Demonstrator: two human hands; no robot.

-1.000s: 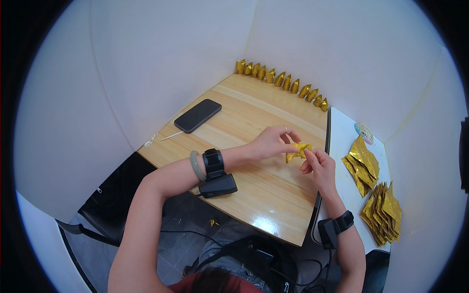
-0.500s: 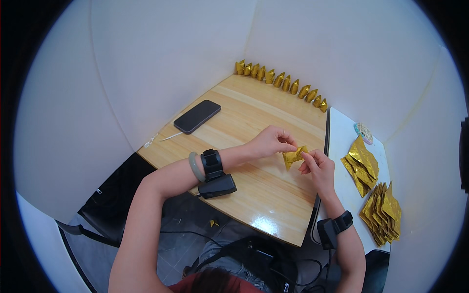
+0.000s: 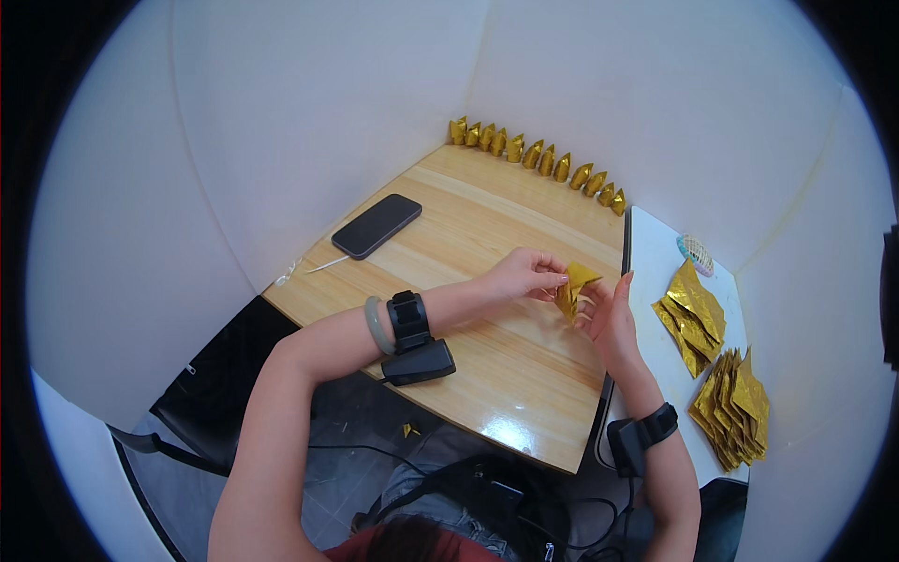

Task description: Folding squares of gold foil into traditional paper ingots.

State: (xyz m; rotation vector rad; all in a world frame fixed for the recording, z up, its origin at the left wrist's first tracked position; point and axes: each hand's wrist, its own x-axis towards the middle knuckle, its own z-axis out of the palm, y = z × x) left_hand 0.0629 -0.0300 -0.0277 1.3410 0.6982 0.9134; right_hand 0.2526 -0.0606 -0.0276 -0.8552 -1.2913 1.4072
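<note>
A small folded piece of gold foil paper [image 3: 573, 287] is held up over the wooden table. My left hand [image 3: 523, 275] pinches its left side between thumb and fingers. At the paper's right, my right hand [image 3: 614, 324] has its thumb raised away from its fingers, whose tips are at the paper's lower right edge. Part of those fingers is hidden behind the foil. On the white surface to the right lie a smaller stack of gold foil sheets [image 3: 693, 317] and a thicker stack of gold foil pieces [image 3: 730, 409].
Several folded gold paper shapes [image 3: 546, 159] stand in a row along the table's far edge. A dark phone [image 3: 377, 227] with a white cable lies at the left of the wooden table [image 3: 468, 375]. A round woven item [image 3: 696, 254] sits beyond the stacks. White walls enclose the far sides.
The gold paper has turned more upright in my left hand. My right thumb has let go of the paper and lifted, and the right hand's fingers have spread.
</note>
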